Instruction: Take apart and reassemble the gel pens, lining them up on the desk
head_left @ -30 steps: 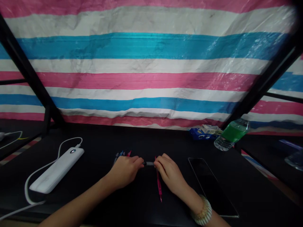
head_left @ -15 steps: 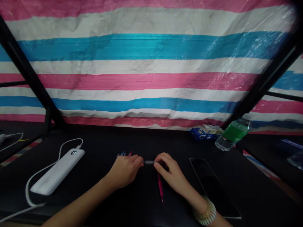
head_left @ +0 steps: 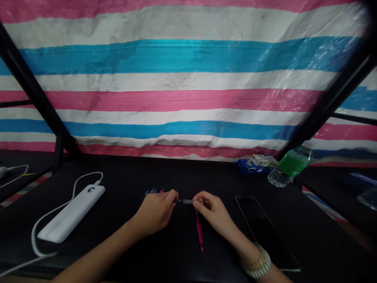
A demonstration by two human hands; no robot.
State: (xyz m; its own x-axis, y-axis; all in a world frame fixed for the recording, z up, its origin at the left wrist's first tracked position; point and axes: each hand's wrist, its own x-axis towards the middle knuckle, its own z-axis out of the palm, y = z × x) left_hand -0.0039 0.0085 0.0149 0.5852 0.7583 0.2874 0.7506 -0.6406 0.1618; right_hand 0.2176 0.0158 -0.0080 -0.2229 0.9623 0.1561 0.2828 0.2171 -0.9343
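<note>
A dark pen with a grey grip (head_left: 187, 202) lies level between my two hands, just above the black table. My left hand (head_left: 157, 210) pinches its dark end. At the grey end, the thumb and fingertips of my right hand (head_left: 212, 210) are closed on it. Below the right fingers, a pink pen (head_left: 199, 232) rests on the table, its upper part partly covered by that hand. Behind my left hand, several small blue and pink pen ends (head_left: 152, 191) show; the rest of them is hidden.
On the left lies a white power bank (head_left: 72, 214) with a white cable (head_left: 55, 212). A black phone (head_left: 265, 232) lies by my right forearm. Small boxes (head_left: 255, 164) and a green-labelled bottle (head_left: 291, 167) stand at the back right, before a striped sheet (head_left: 188, 100).
My right fingers have shifted slightly on the pen, and a little more of its dark part shows beside my left fingertips. The pink pen stays where it was.
</note>
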